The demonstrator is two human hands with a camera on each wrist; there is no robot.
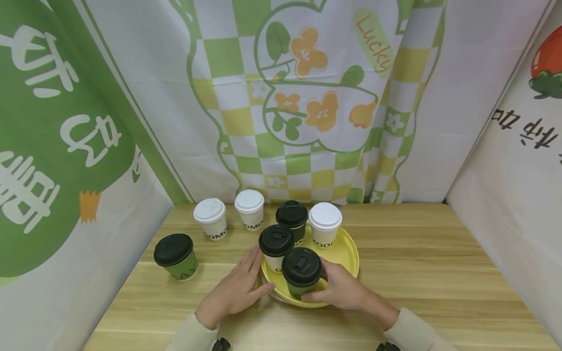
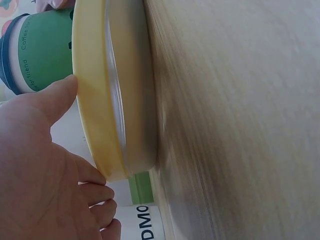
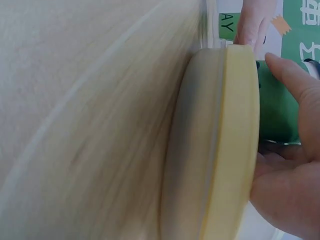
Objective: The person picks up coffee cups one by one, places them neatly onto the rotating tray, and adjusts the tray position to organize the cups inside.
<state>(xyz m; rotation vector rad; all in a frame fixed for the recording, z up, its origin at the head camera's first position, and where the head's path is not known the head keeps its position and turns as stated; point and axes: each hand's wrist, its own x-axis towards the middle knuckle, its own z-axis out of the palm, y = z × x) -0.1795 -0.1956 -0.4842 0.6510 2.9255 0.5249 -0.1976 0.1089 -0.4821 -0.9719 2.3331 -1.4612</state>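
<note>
A yellow round tray (image 1: pixel 348 253) sits mid-table with several lidded paper cups on it. At its front stands a green cup with a black lid (image 1: pixel 301 269). My right hand (image 1: pixel 339 288) curls round that cup's lower part, thumb on its right side and fingers along the tray's front rim. In the right wrist view the thumb (image 3: pixel 295 85) lies against the green cup (image 3: pixel 275 110) above the tray rim (image 3: pixel 240 140). My left hand (image 1: pixel 239 287) lies flat with straight fingers against the tray's left rim. The left wrist view shows its thumb (image 2: pixel 62 92) touching the rim (image 2: pixel 92 100).
Off the tray stand two white-lidded cups (image 1: pixel 210 218) (image 1: pixel 249 208) at the back left and a green black-lidded cup (image 1: pixel 175 254) at the left. Printed cloth walls close in the wooden table (image 1: pixel 430 273) on three sides.
</note>
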